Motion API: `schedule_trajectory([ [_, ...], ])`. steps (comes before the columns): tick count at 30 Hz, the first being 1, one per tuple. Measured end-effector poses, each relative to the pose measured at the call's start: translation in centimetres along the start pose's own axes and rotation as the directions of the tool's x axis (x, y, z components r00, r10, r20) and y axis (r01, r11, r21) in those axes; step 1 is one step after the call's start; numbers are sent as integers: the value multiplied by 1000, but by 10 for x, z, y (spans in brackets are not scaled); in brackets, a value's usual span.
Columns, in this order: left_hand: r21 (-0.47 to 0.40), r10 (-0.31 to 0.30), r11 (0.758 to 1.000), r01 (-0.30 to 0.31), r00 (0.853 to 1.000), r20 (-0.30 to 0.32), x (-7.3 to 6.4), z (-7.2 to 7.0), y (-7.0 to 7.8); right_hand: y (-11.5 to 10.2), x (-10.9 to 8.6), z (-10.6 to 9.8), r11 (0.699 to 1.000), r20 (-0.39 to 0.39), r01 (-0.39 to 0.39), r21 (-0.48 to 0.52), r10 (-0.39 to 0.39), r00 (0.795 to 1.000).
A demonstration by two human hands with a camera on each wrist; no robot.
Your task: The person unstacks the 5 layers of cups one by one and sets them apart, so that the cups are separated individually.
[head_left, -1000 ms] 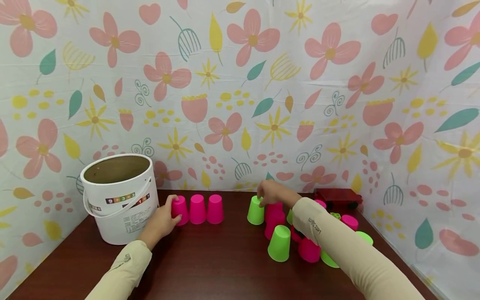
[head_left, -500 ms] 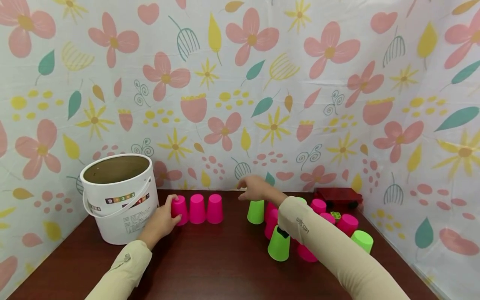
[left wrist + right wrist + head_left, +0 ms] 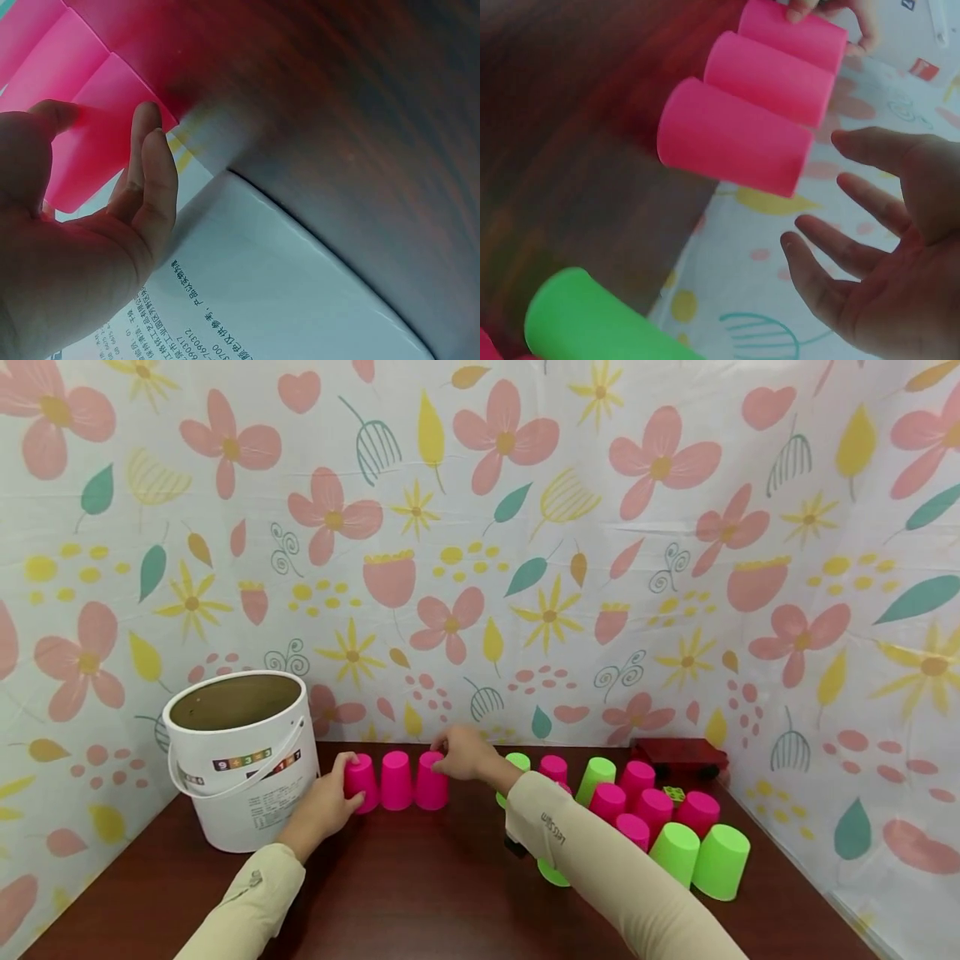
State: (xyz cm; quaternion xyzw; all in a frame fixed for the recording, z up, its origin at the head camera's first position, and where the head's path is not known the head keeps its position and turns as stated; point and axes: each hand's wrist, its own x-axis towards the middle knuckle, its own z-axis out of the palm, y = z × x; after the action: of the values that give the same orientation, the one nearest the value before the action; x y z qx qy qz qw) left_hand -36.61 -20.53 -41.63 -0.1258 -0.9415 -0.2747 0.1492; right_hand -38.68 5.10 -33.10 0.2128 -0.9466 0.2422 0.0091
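Three pink cups stand upside down in a row on the dark table. My left hand (image 3: 324, 807) holds the leftmost pink cup (image 3: 363, 787), its thumb on one side and its fingers curled around the other. Beside it are the middle pink cup (image 3: 396, 783) and the right pink cup (image 3: 431, 788). Over the right end of the row is my right hand (image 3: 467, 753). In the right wrist view its fingers are spread, a small gap away from the nearest pink cup (image 3: 735, 139), and nothing is in them.
A white bucket (image 3: 240, 760) with a handle stands left of the row. Several upturned green and pink cups, such as a green cup (image 3: 722, 862), crowd the right side. A red toy vehicle (image 3: 678, 758) sits behind them. Patterned cloth (image 3: 480, 568) hangs behind the table.
My right hand has left the green cup at the back and travelled left to the right end of the pink row. My left hand has stayed on its cup.
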Motion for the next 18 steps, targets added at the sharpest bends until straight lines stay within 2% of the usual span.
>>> schedule_trajectory([
  [8, 3, 9, 1000, -8, 1000, -14, 6, -1, 2, -1, 1, 14, 993, -44, -112, 38, 114, 993],
  [12, -2, 23, 1000, -24, 999, -30, 4, -1, 3, 1, 1, 25, 991, -74, -130, 37, 133, 988],
  [18, -7, 27, 1000, -27, 999, -24, 0, 2, 0, 2, -4, 38, 988, -146, -156, -22, 151, 978],
])
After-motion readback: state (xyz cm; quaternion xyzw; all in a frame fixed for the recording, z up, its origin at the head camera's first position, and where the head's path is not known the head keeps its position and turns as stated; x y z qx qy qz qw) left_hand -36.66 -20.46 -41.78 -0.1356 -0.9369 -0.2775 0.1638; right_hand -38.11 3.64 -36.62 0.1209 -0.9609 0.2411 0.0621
